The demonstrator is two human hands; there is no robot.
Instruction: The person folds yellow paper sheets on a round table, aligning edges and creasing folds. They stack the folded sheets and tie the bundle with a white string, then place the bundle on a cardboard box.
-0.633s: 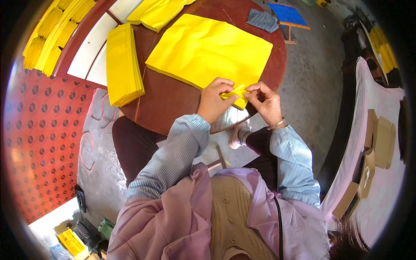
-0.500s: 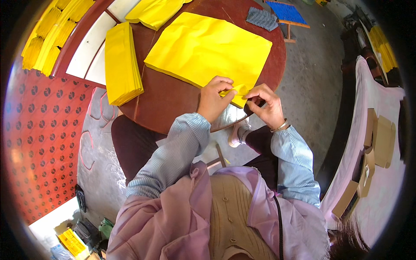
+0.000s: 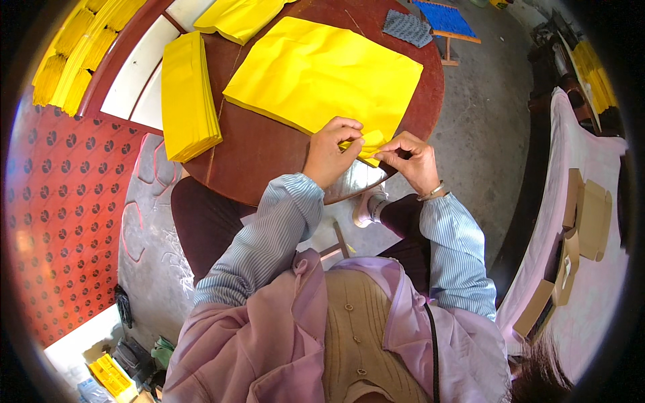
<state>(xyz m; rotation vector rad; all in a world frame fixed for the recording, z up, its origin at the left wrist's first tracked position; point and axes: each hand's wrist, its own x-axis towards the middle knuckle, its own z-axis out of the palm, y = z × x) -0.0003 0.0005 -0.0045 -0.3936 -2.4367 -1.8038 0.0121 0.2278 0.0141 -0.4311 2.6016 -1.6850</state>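
While left hand (image 3: 330, 156) and right hand (image 3: 413, 160) pinch yellow paper fold (image 3: 368, 142) (near table (image 3: 269, 158) edge), fingers clamped either side

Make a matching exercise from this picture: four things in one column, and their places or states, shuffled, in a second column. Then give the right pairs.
Things
1. large yellow sheet
2. yellow stack
3. folded corner
4. grey mat

Places or states
A. pinched between the left hand and the right hand
B. at the far edge of the round table, next to a blue stool
C. spread flat over the middle of the table
D. piled neatly at the table's left side

Pairs: 1-C, 2-D, 3-A, 4-B
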